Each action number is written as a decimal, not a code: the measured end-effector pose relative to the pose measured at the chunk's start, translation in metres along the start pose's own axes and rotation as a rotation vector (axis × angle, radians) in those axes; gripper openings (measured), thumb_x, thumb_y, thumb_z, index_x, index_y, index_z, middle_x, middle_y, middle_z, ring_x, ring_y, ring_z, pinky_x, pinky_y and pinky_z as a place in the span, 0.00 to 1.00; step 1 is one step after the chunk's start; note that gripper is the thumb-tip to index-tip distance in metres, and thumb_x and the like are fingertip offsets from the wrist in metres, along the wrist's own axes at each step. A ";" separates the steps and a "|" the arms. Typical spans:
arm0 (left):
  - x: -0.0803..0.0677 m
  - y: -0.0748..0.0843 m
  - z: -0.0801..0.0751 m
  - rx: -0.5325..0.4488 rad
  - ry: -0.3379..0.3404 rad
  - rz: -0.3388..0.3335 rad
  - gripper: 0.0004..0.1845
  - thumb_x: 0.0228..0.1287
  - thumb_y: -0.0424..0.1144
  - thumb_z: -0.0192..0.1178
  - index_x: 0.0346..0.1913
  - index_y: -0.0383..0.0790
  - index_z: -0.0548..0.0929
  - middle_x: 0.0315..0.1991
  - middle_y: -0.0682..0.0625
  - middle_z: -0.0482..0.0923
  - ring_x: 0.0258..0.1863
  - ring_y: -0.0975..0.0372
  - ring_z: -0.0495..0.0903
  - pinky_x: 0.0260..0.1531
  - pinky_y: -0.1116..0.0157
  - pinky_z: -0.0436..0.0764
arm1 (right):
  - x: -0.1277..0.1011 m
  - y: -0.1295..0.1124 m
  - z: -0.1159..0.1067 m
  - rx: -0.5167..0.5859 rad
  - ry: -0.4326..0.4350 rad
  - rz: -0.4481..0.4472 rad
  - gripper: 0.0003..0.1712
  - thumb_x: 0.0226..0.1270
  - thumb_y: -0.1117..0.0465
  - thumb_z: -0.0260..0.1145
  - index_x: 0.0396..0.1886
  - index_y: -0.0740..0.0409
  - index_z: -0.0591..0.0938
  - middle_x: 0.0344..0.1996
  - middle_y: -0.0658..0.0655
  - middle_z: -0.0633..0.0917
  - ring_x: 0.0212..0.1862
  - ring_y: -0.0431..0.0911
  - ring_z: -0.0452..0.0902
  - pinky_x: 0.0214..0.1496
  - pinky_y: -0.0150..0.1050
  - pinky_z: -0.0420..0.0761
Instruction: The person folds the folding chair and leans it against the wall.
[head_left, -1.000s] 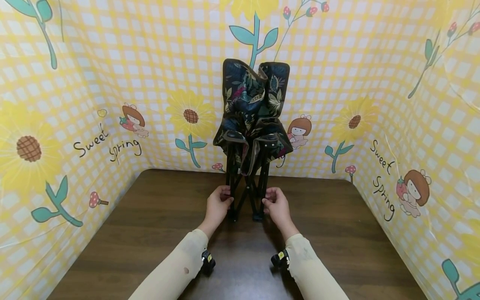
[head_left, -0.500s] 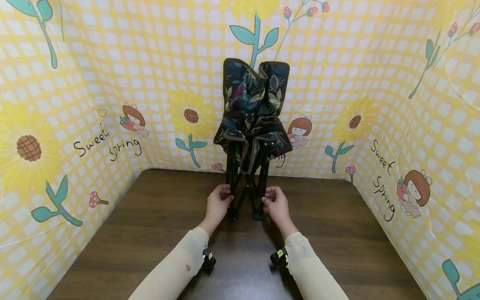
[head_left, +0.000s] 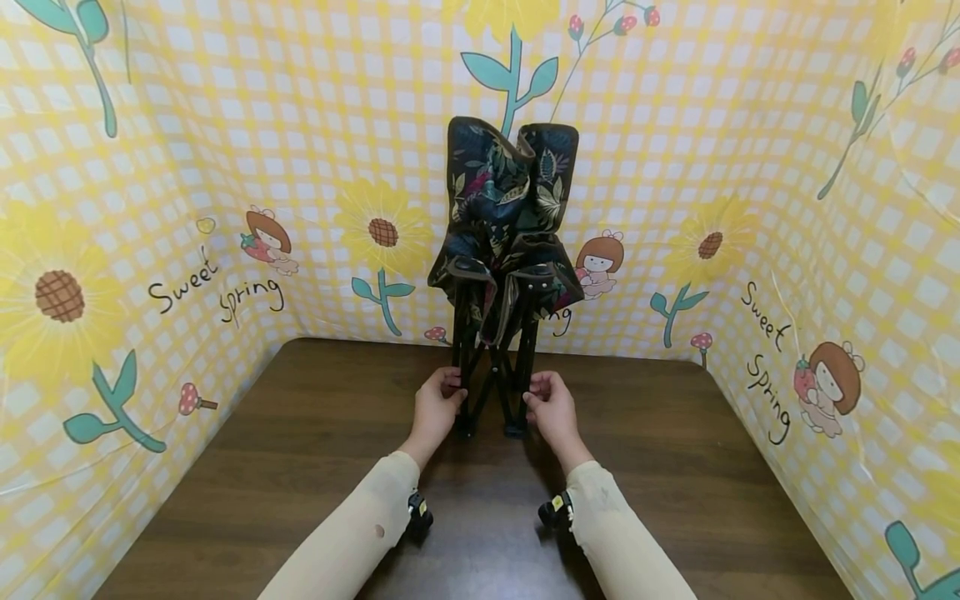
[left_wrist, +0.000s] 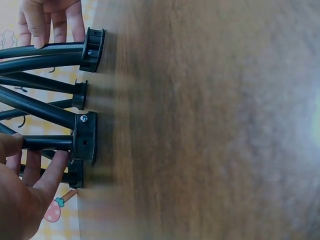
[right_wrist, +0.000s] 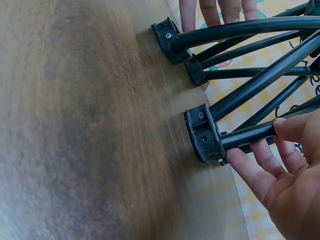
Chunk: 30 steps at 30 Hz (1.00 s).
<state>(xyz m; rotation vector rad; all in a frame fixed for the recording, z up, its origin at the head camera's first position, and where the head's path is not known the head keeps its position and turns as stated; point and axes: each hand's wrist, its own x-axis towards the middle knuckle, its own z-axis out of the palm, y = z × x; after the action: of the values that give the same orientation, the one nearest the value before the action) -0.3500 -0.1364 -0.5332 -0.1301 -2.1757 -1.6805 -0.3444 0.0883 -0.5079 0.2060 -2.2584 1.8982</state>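
A small folding chair point(head_left: 498, 196) with dark floral fabric and black tube legs stands upright and partly folded at the table's far side. My left hand point(head_left: 437, 408) pinches its left front leg low down, thumb on the near side. Opposite, my right hand point(head_left: 552, 410) holds the right front leg at much the same height. In the left wrist view, the left fingers point(left_wrist: 52, 172) lie against the leg tube just above a black plastic foot point(left_wrist: 85, 140). The right wrist view has the right thumb point(right_wrist: 290, 127) and fingers on the other tube, above its foot point(right_wrist: 204, 132).
The brown wooden table point(head_left: 480, 517) extends toward me in front of the chair. A yellow checked cloth point(head_left: 322, 125) with flowers and cartoon figures hangs around the back and sides, close behind the chair. Black cameras sit on both wrists.
Both hands keep their hold on the front legs. The feet of the chair have shifted very slightly up in the head view, and the hands have come marginally closer together.
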 end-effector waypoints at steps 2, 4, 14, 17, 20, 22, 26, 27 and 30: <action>0.000 0.001 0.000 0.008 -0.002 -0.005 0.17 0.67 0.24 0.65 0.57 0.33 0.81 0.48 0.37 0.84 0.39 0.53 0.83 0.27 0.67 0.84 | 0.006 0.011 0.001 0.001 0.013 -0.003 0.17 0.67 0.75 0.67 0.54 0.66 0.77 0.44 0.65 0.79 0.40 0.47 0.77 0.39 0.57 0.89; 0.001 0.001 0.000 0.015 0.000 -0.005 0.17 0.67 0.25 0.65 0.57 0.33 0.81 0.48 0.37 0.84 0.39 0.53 0.83 0.27 0.67 0.85 | 0.014 0.025 0.003 0.006 0.024 0.001 0.17 0.67 0.74 0.68 0.52 0.62 0.77 0.43 0.62 0.79 0.39 0.46 0.77 0.36 0.54 0.89; 0.005 -0.001 0.002 0.030 -0.001 -0.003 0.17 0.67 0.25 0.66 0.57 0.34 0.81 0.48 0.38 0.84 0.42 0.52 0.83 0.29 0.65 0.86 | 0.017 0.024 0.003 -0.005 0.030 -0.007 0.17 0.67 0.74 0.68 0.52 0.61 0.78 0.43 0.61 0.80 0.40 0.47 0.77 0.35 0.51 0.89; 0.005 -0.001 0.001 0.034 0.001 -0.006 0.17 0.67 0.25 0.65 0.57 0.34 0.81 0.48 0.37 0.83 0.44 0.51 0.83 0.31 0.63 0.87 | 0.019 0.024 0.004 -0.005 0.026 -0.007 0.17 0.67 0.73 0.68 0.52 0.61 0.78 0.43 0.61 0.80 0.40 0.47 0.77 0.34 0.48 0.88; 0.006 0.001 0.001 0.040 -0.001 -0.007 0.17 0.67 0.24 0.65 0.58 0.33 0.81 0.49 0.37 0.83 0.44 0.51 0.83 0.32 0.62 0.87 | 0.020 0.024 0.004 0.000 0.026 -0.006 0.17 0.67 0.74 0.68 0.52 0.61 0.78 0.43 0.61 0.80 0.40 0.47 0.77 0.34 0.48 0.88; 0.006 0.002 0.001 0.045 -0.003 -0.006 0.17 0.67 0.24 0.64 0.58 0.33 0.81 0.49 0.36 0.83 0.44 0.51 0.83 0.31 0.62 0.87 | 0.020 0.025 0.004 0.000 0.028 -0.005 0.17 0.67 0.74 0.68 0.52 0.61 0.78 0.43 0.61 0.80 0.40 0.47 0.77 0.34 0.48 0.88; 0.007 0.003 0.000 0.043 -0.004 -0.004 0.17 0.67 0.24 0.64 0.58 0.32 0.81 0.49 0.35 0.82 0.43 0.51 0.83 0.31 0.62 0.87 | 0.021 0.026 0.005 -0.004 0.032 -0.006 0.17 0.67 0.74 0.68 0.53 0.61 0.78 0.43 0.61 0.80 0.40 0.46 0.77 0.34 0.46 0.88; 0.007 0.003 0.000 0.042 -0.004 -0.003 0.17 0.67 0.24 0.64 0.57 0.32 0.81 0.49 0.35 0.83 0.43 0.51 0.83 0.31 0.62 0.87 | 0.021 0.026 0.005 -0.006 0.032 -0.006 0.17 0.67 0.74 0.68 0.53 0.61 0.78 0.43 0.61 0.80 0.40 0.46 0.77 0.34 0.46 0.88; 0.008 0.003 0.000 0.043 0.001 0.004 0.16 0.67 0.24 0.64 0.56 0.33 0.81 0.48 0.36 0.83 0.43 0.51 0.83 0.31 0.61 0.87 | 0.021 0.025 0.006 -0.011 0.035 -0.005 0.17 0.67 0.74 0.68 0.53 0.62 0.78 0.43 0.61 0.80 0.40 0.46 0.77 0.34 0.46 0.88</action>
<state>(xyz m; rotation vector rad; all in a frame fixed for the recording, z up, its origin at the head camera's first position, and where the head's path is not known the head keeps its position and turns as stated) -0.3570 -0.1364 -0.5274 -0.1215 -2.2081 -1.6300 -0.3709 0.0873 -0.5280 0.1762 -2.2430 1.8718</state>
